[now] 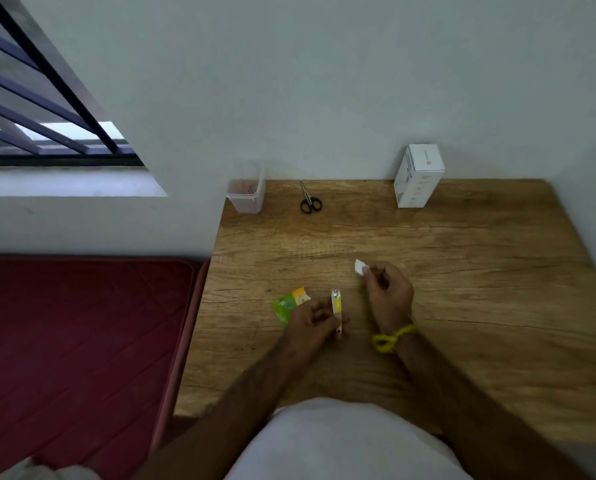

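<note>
Wood-grained table (462, 271) lay under both hands. Nearest, the left hand (315, 320) curled round a yellow nail clipper (336, 303), a green sachet (287, 305) just beside its knuckles. Slightly farther, the right hand (390, 294) pinched a small white scrap (360, 266). The clipper looked light, stiff and slick, best gripped across its flat mid-body. Scissors (310, 202), a plastic container (248, 197) and a white box (417, 176) sat by the wall (324, 98).
</note>
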Demonstrator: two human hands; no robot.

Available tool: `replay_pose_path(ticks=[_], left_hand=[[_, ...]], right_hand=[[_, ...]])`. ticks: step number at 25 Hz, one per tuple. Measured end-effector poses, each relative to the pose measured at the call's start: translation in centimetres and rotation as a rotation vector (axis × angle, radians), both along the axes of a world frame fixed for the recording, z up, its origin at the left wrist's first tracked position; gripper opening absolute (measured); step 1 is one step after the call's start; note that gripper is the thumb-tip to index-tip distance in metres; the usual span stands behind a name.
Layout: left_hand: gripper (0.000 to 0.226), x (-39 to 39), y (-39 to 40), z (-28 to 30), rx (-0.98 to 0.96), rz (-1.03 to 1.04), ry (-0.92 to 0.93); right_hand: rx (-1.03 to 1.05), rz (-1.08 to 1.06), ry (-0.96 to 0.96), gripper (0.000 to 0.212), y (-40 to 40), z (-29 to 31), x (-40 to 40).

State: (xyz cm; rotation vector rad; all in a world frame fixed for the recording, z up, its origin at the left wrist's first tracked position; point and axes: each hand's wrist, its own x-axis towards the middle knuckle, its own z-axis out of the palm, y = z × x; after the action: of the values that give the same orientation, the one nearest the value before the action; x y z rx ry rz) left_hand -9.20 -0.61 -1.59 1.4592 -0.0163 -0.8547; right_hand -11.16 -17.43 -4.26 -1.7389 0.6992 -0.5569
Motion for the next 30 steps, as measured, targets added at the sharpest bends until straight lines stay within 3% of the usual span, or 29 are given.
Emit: replay_pose_path(ticks=[3,6,11,17,28,30], left_hand=[[0.029,-1.1,-0.8,-0.4,0.032,-0.03,-0.014],[0.029,-2.0,-1.4,-0.8,0.053,-0.034,-0.012],[0.034,-2.4,-1.2,-1.8,0.14,-0.119,-0.15],[0.036,-2.0,-1.0,-1.6,0.135,-0.152,-0.183],[0.042,-1.7,-0.7,-1.7,0.105,-0.212,-0.155],[0.042,-1.7,-0.7,-1.7,0.094,-0.195,-0.134]], right_hand=[[-0.005,-0.088,-0.034,0.011,0.6,-1.1,-4.2],[-0.168,-0.116,-0.094,0.008,0.8,-1.7,-5.4],[-0.446,0.178,-0.125,0.014,1.8,-1.7,-5.8],[-0.595,0.321,-0.081,0.019,1.6,-2.5,-6.0],[-0.512,0.306,-0.045,0.017,1.4,-2.1,-5.6],[-0.485,0.214,-0.042,0.017,1.2,-2.0,-5.8]])
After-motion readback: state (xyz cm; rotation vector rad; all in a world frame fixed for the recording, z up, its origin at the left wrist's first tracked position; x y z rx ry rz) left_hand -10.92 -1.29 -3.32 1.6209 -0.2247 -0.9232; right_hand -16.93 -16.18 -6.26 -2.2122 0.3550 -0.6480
